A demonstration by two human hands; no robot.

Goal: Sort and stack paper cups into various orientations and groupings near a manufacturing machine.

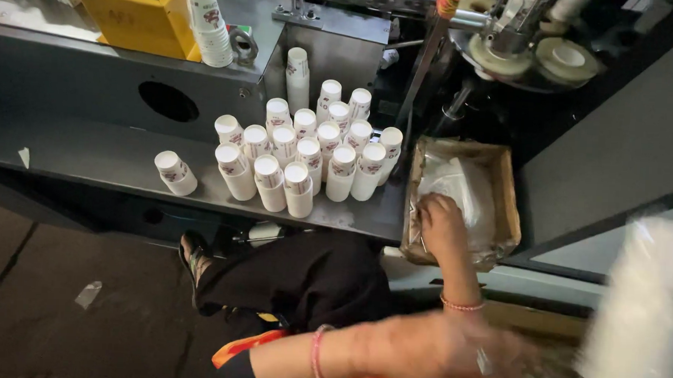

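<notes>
Both hands work at the right of the head view. Reaching forward, the right hand [442, 230] sits inside a shallow cardboard box [509, 196] lined with clear plastic bags [457, 188]; its fingers are curled down onto the plastic at the box's near left corner, though whether they actually pinch a sheet cannot be told. A beaded bracelet [461, 305] circles that wrist. The left hand [443, 356] crosses the bottom of the view, heavily blurred, so its grip cannot be told; a thin bangle [317, 356] rings its wrist. Just right of it a tall white, blurred shape [641, 316] fills the lower right corner, too smeared to identify.

Left of the box, on the grey metal shelf [88, 152] of a machine, stand many short stacks of white printed paper cups [315, 154], mouths down and packed close together, with one stack [175, 172] apart to the left. Another cup stack [207, 25] leans against a yellow bin [136, 10] on the upper ledge. Below, the person's sandalled foot [194, 252] rests near the dark floor
</notes>
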